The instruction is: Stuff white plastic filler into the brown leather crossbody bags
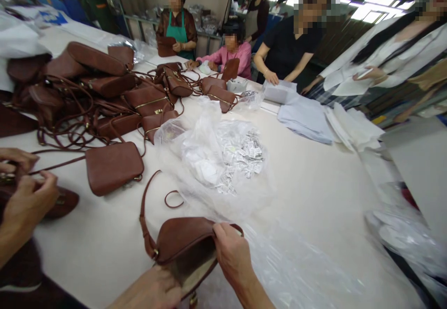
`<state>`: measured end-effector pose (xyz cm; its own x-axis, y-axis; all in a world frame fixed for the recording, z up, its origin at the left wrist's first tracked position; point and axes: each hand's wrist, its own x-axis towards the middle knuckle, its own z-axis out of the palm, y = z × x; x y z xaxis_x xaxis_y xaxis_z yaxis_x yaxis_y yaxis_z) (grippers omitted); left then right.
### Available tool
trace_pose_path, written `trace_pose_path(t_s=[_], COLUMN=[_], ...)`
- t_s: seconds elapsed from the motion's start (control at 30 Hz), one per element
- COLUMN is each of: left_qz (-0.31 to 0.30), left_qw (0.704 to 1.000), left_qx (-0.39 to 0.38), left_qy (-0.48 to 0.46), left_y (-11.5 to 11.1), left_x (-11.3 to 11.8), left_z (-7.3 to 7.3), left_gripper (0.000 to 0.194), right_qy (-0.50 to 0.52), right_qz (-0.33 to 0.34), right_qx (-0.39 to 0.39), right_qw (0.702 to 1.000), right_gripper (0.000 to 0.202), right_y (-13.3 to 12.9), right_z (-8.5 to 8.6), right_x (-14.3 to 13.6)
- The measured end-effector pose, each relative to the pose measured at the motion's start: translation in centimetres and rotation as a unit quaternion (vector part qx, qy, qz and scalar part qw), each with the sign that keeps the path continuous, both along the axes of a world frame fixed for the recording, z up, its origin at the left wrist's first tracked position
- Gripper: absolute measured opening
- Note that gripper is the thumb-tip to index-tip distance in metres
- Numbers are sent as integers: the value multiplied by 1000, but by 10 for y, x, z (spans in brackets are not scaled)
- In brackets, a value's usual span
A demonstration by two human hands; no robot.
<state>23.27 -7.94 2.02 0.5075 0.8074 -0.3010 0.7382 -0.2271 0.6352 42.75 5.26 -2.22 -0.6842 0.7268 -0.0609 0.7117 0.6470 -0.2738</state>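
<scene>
A small brown leather shoulder bag lies at the near table edge with its mouth pulled open, showing a pale lining. My left hand grips the lower lip of the opening. My right hand pinches the upper lip at the right end. The bag's strap loops away to the left on the table. Just beyond the bag lies a clear plastic bag spread open with several small white sachets in it.
A pile of matching brown bags with tangled straps covers the far left. A co-worker's hands hold another bag at my left. Several people work along the far edge, by stacks of pale sheets. Crumpled clear plastic lies at the right.
</scene>
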Motion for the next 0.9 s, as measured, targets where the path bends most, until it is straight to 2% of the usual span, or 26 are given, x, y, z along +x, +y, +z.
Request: trace_pose_path(t_s=[0.1,0.17,0.23,0.3,0.43,0.53,0.7,0.8,0.9], left_qz=[54,110,140,138,93,92,109,116,138], left_qw=[996,989,985,985,991,987,979,977,975], left_qx=[-72,-94,-100,-95,-52,5,75,92,77], left_qy=[0,8,26,38,80,134,155,152,156], left_y=[-2,-3,-1,5,30,50,60,62,68], left_x=[6,11,16,21,24,13,-13,-16,-6], left_z=[9,16,22,26,25,20,13,13,18], left_gripper=[17,21,24,24,27,20,30,34,35], right_qy=[45,26,2,-13,-43,-53,-24,35,62], right_qz=[13,3,-10,-23,-58,-76,-109,-150,-146], right_qx=[6,-46,-94,-116,-140,-163,-214,-262,-296], right_qw=[999,999,996,993,988,982,970,953,942], right_gripper=[17,15,11,11,17,19,28,44,64], right_y=[-6,-4,2,8,14,11,2,-5,-16], right_z=[-3,0,6,11,14,15,18,19,16], right_x=[6,7,5,3,-2,-4,-7,-9,-14])
